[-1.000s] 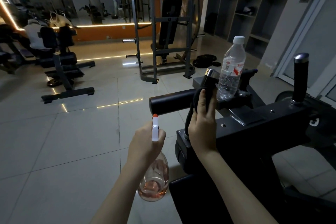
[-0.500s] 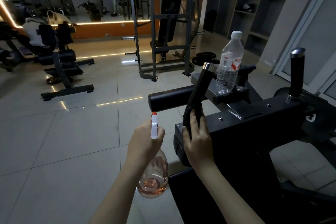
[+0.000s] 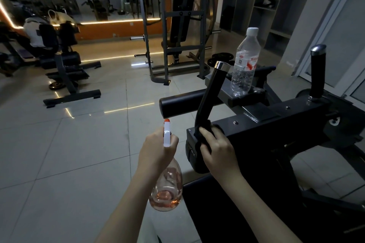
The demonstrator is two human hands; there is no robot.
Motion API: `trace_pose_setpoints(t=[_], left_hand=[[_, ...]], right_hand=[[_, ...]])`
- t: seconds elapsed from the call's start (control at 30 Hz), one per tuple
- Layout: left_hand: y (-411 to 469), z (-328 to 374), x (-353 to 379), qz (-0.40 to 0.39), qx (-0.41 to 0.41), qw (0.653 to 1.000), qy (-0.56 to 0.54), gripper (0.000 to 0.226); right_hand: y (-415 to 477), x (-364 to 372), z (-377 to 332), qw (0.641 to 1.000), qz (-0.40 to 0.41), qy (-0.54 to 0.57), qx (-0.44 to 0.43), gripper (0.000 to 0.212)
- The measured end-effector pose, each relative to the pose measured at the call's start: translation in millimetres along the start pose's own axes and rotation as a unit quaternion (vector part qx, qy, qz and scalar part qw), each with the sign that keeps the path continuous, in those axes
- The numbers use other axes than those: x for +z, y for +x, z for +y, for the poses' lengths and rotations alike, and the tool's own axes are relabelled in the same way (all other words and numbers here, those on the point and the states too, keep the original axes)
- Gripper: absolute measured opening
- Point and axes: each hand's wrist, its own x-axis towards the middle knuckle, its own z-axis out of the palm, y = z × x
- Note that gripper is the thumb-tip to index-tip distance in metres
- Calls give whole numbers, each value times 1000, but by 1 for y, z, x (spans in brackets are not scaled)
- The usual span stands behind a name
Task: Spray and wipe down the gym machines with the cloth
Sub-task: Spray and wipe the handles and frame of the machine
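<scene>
A black gym machine [image 3: 276, 124] fills the right half of the head view. Its left handle [image 3: 212, 92] is a black tilted bar with a chrome cap. My right hand [image 3: 217, 150] presses a dark cloth [image 3: 199, 134] around the foot of that handle, where it meets the frame. My left hand [image 3: 158, 150] holds a clear spray bottle [image 3: 166, 187] with a white and orange nozzle and a little pink liquid, just left of the machine.
A plastic water bottle [image 3: 245, 63] stands on the machine's ledge behind the handle. A second upright handle [image 3: 317, 73] rises at the right. A padded roller [image 3: 179, 102] sticks out leftward. Other machines [image 3: 173, 31] and a seated person [image 3: 33, 33] occupy the tiled floor beyond.
My right hand slid the cloth down the handle, from near the chrome cap to its base. The spray bottle stayed roughly where it was.
</scene>
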Motion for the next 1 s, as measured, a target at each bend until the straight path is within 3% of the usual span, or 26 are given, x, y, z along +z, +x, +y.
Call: trace_pose_setpoints(t=[0.13,0.27,0.43,0.67,1.0], left_hand=[[1,5,0,-5,11,1000,3,20],[5,7,-2,-6,0,1000,7,24],[7,9,-5,-8,3,1000,5,27],[13,6,-7,-24,-3,1000,7,27],[16,15,-1,-28,0,1000,5,26]], right_hand=[[13,-24,6,984,18,141,107,37],[53,-48,12,900,96,301,300,28],[116,-76,-14,866,115,401,276,40],[88,-37,-16,900,123,330,256,32],[27,-14,4,976,-83,132,155,30]])
